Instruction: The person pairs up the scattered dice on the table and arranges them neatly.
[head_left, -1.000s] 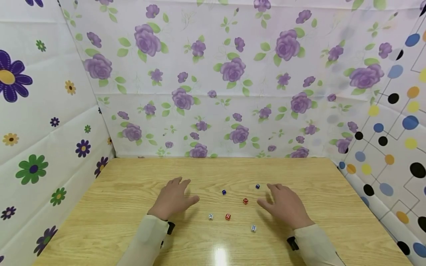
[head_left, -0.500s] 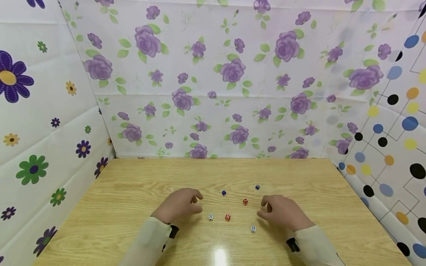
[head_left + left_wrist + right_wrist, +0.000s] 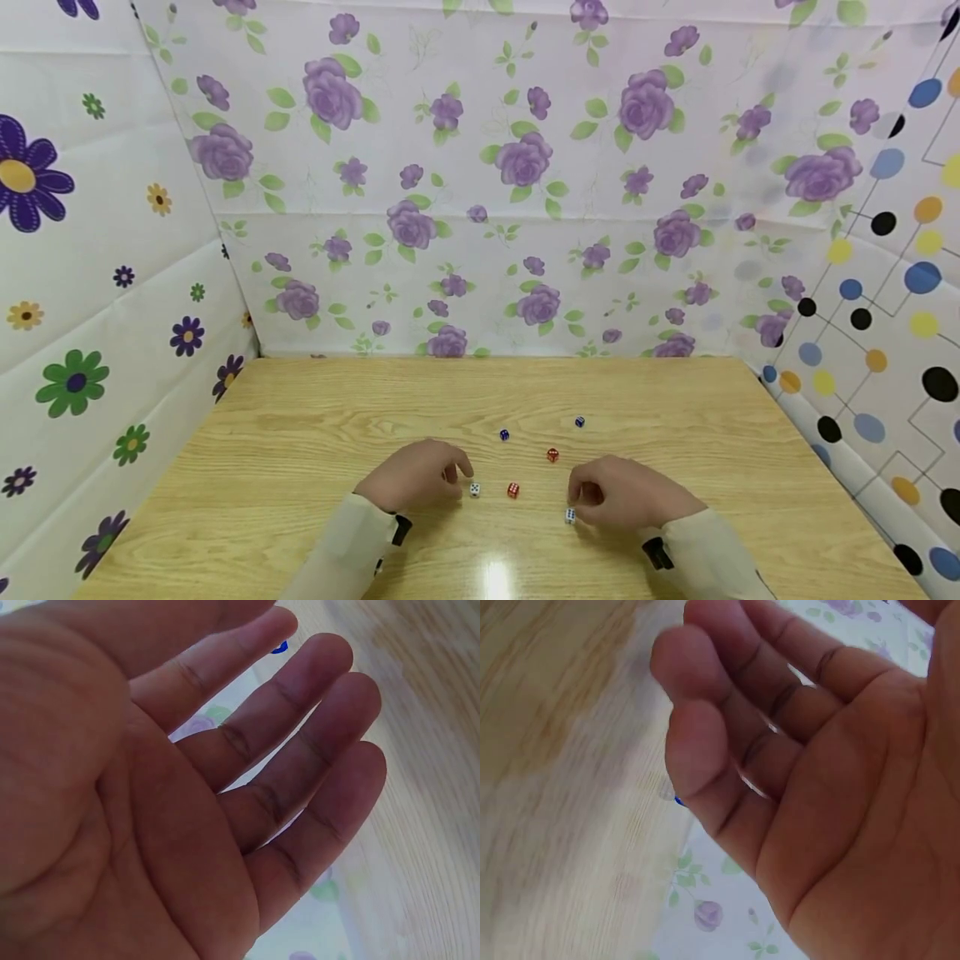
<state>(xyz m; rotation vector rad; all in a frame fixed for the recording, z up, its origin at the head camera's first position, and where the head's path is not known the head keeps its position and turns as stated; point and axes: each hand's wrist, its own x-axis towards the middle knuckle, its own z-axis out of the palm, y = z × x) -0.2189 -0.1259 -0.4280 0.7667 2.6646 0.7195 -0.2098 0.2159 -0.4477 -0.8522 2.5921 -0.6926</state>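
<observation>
In the head view, my left hand (image 3: pixel 420 477) is low over the table, its thumb and index fingertips right at the left side of a white die (image 3: pixel 475 490). My right hand (image 3: pixel 633 493) has its index finger and thumb bent close around another white die (image 3: pixel 571 516), which shows at their tips. Between the hands lies a red die (image 3: pixel 513 490), and a second red die (image 3: pixel 552 455) sits farther back. Both wrist views show the palms with loosely bent fingers; the fingers (image 3: pixel 330 742) of the left and the fingers (image 3: pixel 697 742) of the right hold nothing visible there.
Two blue dice lie farther back: one blue die (image 3: pixel 504 435) near the middle, the other blue die (image 3: pixel 580 422) to its right. The wood-grain table (image 3: pixel 337 392) meets a flowered cloth wall (image 3: pixel 480 275) at its far edge, with patterned cloth on both sides.
Both hands have come lower and nearer the front, the left moving right to one white die and the right moving left to the other. Their fingers have bent inward. The dice lie as before.
</observation>
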